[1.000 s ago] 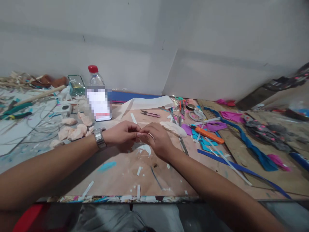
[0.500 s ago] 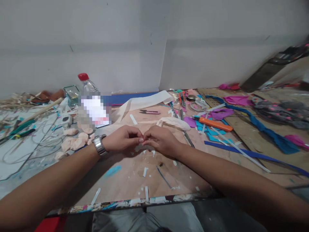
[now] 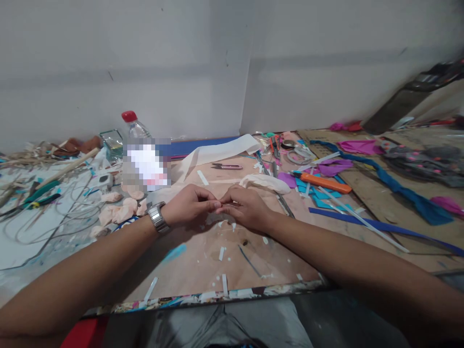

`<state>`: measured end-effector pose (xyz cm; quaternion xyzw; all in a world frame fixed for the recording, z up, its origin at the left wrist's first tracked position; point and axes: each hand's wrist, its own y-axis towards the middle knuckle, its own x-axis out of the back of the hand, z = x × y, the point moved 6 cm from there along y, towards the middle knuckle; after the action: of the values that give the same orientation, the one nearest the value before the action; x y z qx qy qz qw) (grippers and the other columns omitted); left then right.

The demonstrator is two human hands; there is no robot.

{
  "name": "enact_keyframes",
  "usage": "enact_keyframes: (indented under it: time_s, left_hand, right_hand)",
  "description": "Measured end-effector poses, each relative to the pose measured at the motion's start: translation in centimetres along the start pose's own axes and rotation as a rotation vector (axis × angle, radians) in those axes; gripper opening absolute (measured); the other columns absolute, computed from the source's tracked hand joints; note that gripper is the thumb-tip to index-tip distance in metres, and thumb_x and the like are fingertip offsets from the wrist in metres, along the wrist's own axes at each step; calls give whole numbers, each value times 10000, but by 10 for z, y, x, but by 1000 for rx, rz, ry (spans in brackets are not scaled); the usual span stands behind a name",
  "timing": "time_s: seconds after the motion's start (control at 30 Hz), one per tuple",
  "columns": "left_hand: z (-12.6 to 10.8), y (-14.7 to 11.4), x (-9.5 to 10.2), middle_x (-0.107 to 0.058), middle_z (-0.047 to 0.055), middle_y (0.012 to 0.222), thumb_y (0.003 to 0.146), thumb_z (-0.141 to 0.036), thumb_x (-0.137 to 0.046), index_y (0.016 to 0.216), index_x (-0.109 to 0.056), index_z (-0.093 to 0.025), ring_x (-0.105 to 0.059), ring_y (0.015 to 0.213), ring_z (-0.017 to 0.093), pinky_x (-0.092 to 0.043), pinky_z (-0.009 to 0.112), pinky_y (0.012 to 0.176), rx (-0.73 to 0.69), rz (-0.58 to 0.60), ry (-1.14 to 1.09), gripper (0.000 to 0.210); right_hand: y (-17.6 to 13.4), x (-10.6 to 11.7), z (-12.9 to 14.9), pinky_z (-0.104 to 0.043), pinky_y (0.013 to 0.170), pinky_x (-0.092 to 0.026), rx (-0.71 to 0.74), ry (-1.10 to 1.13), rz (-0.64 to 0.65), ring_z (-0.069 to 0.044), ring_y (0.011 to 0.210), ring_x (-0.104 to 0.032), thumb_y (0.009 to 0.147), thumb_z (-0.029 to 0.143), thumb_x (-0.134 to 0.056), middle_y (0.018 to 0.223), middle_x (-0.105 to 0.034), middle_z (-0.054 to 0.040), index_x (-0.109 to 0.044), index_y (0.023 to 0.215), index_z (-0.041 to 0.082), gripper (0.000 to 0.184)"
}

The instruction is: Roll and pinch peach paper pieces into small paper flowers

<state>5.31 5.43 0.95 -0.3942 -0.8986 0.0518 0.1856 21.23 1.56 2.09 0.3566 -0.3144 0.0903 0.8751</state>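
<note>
The bare left hand (image 3: 190, 207), with a silver metal-link watch (image 3: 158, 217) worn at its wrist, and the bare right hand (image 3: 247, 209) are held together above the paint-stained wooden tabletop (image 3: 232, 263); one second ago the right fingers were laid more over the left ones, whereas now thumbs and forefingers are met tip to tip in a close pinch; by this, it seems, some fine work is concentrated at one point; since half a second ago almost nothing has been altered.

What is pinched, if anything, cannot be told, since it is covered by the fingertips; the cream-coloured, soft, twisted strip (image 3: 266, 182) is seen just behind the right hand, and whether it is touched cannot be made out; the bright rectangular screen (image 3: 147, 162) is pixelated; both forearms (image 3: 90, 263) are cut off at the edges.
</note>
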Motion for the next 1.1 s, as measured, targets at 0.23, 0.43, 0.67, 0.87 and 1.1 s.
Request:
enact_keyframes:
  time_s: [0.23,0.43,0.67,0.87,1.1]
  left_hand:
    - [-3,0,-1,-663,47,668,846,-657,-732,855,-751,-97,-516,557,87,-379,195,522,-12,77,-12,560]
    - [-11,-2,-4,-698,64,767,921,-579,-671,846,-738,-106,-554,661,92,-429,202,627,-122,172,74,484]
    - [-14,1,5,-663,42,778,1021,-590,-494,834,-653,-120,-566,708,92,-433,207,691,-186,30,195,530]
    - [-14,0,6,-659,25,769,1004,-603,-527,835,-664,-122,-569,714,89,-424,201,692,-204,1,230,528]
    - [-18,-1,5,-667,22,740,988,-552,-585,815,-699,-119,-574,694,83,-418,186,655,-237,-55,208,480]
  right_hand:
    - [-1,1,12,-282,850,-393,113,-144,7,-83,702,-527,956,484,-701,695,-638,15,-673,819,156,357]
    - [-3,-2,13,-288,863,-379,117,-143,-8,-85,701,-535,921,506,-741,702,-654,16,-651,793,155,384]
    - [2,5,14,-250,821,-405,63,-120,-58,-76,820,-628,916,504,-744,880,-730,9,-711,1000,177,339]
    - [0,3,7,-234,800,-419,-36,-56,-48,-72,820,-638,920,482,-747,889,-746,9,-752,972,186,300]
    - [-1,5,9,-223,759,-419,-32,-33,-89,-63,770,-638,937,442,-734,831,-740,5,-774,920,183,263]
